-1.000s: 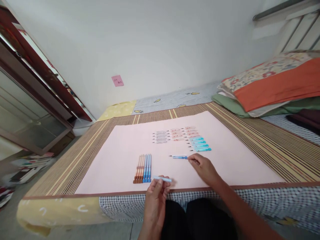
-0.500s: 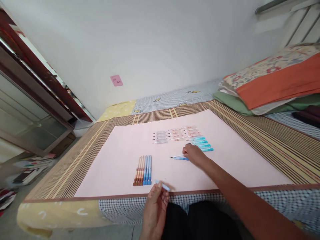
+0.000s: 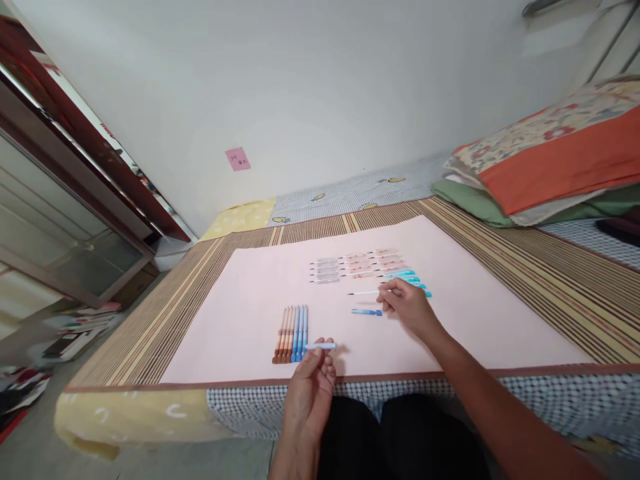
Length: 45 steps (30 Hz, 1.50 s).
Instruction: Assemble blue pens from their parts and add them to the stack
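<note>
My left hand (image 3: 310, 390) pinches a light blue pen barrel (image 3: 321, 346) near the front edge of a pink sheet (image 3: 240, 313), beside a row of several brown and blue pens (image 3: 291, 333). My right hand (image 3: 410, 308) pinches a thin white refill (image 3: 364, 293) just above the sheet. A small blue pen piece (image 3: 367, 312) lies alone on the sheet left of that hand. Behind it lie rows of clear, pink and teal pen parts (image 3: 365, 267).
The pink sheet lies on a striped bamboo mat (image 3: 540, 280) over a bed. Folded bedding and an orange pillow (image 3: 545, 167) sit at the right. A white wall with a pink note (image 3: 237, 159) is behind. Cabinet and scattered books (image 3: 65, 327) are at the left.
My right hand has lifted the thin refill away from the blue piece, which stays on the sheet. My left hand moved the barrel up beside the pen row.
</note>
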{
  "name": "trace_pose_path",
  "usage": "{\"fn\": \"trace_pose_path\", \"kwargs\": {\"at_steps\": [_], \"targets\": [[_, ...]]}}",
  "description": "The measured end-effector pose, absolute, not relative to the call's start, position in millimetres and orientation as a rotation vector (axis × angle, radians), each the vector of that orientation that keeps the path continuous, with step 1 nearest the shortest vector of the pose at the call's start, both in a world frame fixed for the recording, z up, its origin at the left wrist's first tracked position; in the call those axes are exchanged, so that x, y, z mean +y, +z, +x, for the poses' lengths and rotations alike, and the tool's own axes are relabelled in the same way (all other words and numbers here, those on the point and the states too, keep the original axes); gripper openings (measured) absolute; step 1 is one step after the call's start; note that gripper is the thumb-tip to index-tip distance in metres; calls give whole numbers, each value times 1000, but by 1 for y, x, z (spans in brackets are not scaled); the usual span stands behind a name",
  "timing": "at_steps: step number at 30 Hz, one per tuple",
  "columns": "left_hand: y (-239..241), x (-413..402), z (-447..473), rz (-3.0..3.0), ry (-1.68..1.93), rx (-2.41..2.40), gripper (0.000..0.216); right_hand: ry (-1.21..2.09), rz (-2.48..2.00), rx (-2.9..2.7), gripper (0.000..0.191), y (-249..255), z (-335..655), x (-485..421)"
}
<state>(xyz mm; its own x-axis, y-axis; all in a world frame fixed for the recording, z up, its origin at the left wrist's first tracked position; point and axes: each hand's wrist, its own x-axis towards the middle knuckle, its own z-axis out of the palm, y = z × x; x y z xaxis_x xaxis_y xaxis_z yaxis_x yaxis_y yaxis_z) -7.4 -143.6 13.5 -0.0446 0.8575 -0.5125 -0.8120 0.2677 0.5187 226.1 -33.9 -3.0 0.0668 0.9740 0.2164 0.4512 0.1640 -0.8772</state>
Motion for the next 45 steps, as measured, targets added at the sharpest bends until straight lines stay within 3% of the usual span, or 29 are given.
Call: {"fn": "trace_pose_path", "kwargs": {"at_steps": [8, 21, 30, 45], "targets": [[23, -142, 2, 5, 1359, 806, 18, 1138, -1099, -1142, 34, 20, 216, -127], [28, -152, 10, 131, 1411, 808, 7, 1102, -1128, -1273, 28, 39, 208, -159], [30, -161, 19, 240, 1357, 761, 18, 1242, -1031, -1262, 38, 41, 198, -169], [26, -162, 31, 323, 1428, 848, 24, 900, -1238, -1405, 29, 20, 196, -166]]}}
